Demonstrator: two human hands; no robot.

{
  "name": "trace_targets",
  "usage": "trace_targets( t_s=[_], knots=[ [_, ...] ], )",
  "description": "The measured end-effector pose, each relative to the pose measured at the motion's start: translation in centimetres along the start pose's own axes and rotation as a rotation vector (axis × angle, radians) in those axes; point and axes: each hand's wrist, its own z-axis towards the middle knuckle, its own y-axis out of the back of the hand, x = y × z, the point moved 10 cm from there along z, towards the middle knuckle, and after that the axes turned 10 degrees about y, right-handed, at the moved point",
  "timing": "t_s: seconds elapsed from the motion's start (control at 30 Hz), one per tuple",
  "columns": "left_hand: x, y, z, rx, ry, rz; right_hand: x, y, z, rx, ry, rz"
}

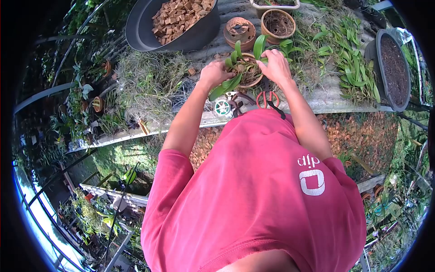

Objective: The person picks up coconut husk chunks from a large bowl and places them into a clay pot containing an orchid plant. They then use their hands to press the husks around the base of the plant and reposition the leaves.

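Head view: the potted plant point(247, 69) sits on the table point(312, 105) between both hands, its leafy spread slanting from below the left grip point(232, 74) towards the right grip point(259, 60). Each grip curls at the foliage; whether closed, I cannot tell. Forearms converge forward. The shirt point(253, 181) carries white, unclear lettering.

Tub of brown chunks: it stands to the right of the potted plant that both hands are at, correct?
No, the side is wrong: the head view shows the tub of brown chunks to the left of the potted plant that both hands, left and right, are at.
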Motion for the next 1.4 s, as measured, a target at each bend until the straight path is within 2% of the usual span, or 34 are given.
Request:
trace_targets(
  t_s=[0.07,0.17,0.23,0.3,0.4,0.43,0.47,0.57,0.6,0.67,0.8,0.9,1.0,1.1,1.3,1.33,1.4],
  knots=[
    [3.0,-0.5,1.1,0.105,0.046,-0.251,-0.2,0.8,0.3,-0.061,0.041,0.051],
    [4.7,2.5,1.8,0.106,0.195,-0.613,-0.6,0.5,1.1,-0.068,0.049,0.224],
    [3.4,3.4,2.8,0.215,0.215,-1.034,-0.7,0.2,2.2,-0.070,0.065,0.304],
    [1.6,4.4,4.2,0.242,0.212,-0.979,-0.6,0.2,3.8,-0.101,0.111,0.322],
    [-2.0,5.9,6.7,0.158,0.109,-0.904,-1.6,0.4,5.4,-0.187,0.115,0.208],
    [-2.9,5.7,7.8,0.201,0.077,-0.848,-2.0,0.7,5.9,-0.227,0.109,0.173],
    [-3.8,5.4,8.8,0.247,0.046,-0.790,-4.0,-1.5,6.2,-0.104,-0.036,0.272],
    [-5.6,3.1,10.8,0.431,-0.038,-0.551,-6.6,-4.5,4.7,0.014,-0.189,0.235],
    [-6.0,2.2,11.5,0.493,-0.065,-0.463,-5.4,-3.4,4.1,0.025,-0.117,0.105],
    [-6.4,0.1,12.1,0.631,-0.094,-0.281,-4.1,-1.7,3.3,-0.053,-0.106,0.069],
    [-6.8,-2.6,10.4,0.892,0.063,-0.184,-5.8,-2.8,2.9,-0.083,-0.173,0.238],
    [-7.3,-3.1,8.3,1.035,0.211,-0.201,-6.0,-5.0,2.4,0.026,-0.155,0.339],
    [-6.4,-5.2,7.8,1.229,0.303,-0.178,-5.8,-5.4,2.1,0.028,-0.151,0.308],
    [-6.8,-6.2,7.8,1.361,0.295,-0.204,-5.8,-5.2,2.2,0.014,-0.153,0.324],
    [-6.3,-5.9,8.8,1.271,0.337,-0.275,-4.9,-4.2,2.6,-0.018,-0.098,0.297],
    [-6.6,-5.3,8.8,1.270,0.265,-0.316,-4.5,-3.9,2.6,-0.022,-0.082,0.283],
    [-5.6,-4.2,8.8,1.194,0.330,-0.382,-4.2,-3.6,2.5,-0.002,-0.086,0.220]
  ],
)
